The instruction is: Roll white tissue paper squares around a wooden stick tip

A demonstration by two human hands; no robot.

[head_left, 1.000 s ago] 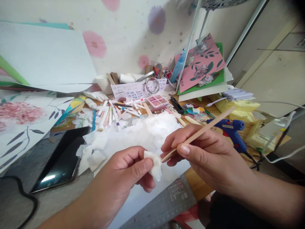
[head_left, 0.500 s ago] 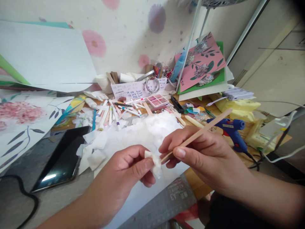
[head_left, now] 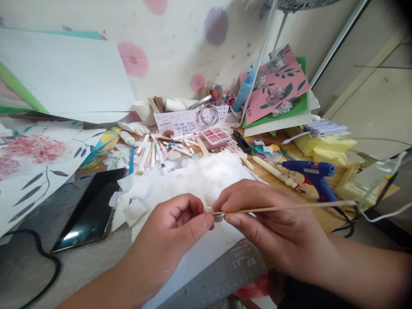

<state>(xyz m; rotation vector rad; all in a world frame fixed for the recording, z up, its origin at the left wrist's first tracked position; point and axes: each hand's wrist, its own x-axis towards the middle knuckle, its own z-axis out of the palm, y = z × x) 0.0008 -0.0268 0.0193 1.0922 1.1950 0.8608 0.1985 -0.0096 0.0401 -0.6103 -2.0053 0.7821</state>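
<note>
Between thumb and fingers my right hand [head_left: 270, 219] grips a thin wooden stick [head_left: 299, 206], seen nearly edge-on, its far end pointing right. The stick's other end meets a small piece of white tissue paper [head_left: 219, 218] pinched by my left hand [head_left: 183, 223]. My fingers hide most of that piece. Both hands are closed and almost touching, above a white sheet of paper [head_left: 180, 266]. Just behind them lies a fluffy white pile of tissue [head_left: 206, 171], with loose torn pieces [head_left: 135, 210] to its left.
A black tablet [head_left: 90, 210] lies left on the grey cutting mat [head_left: 244, 257]. Several markers [head_left: 151, 156] and a pink palette [head_left: 215, 136] sit at the back. A blue glue gun [head_left: 309, 168] with its cord is on the right. Flower pictures [head_left: 38, 167] stand at left.
My right hand has turned the stick from a raised slant to nearly level. The tissue piece is now mostly covered by my fingers, and my hands are closer together. The view has shifted slightly.
</note>
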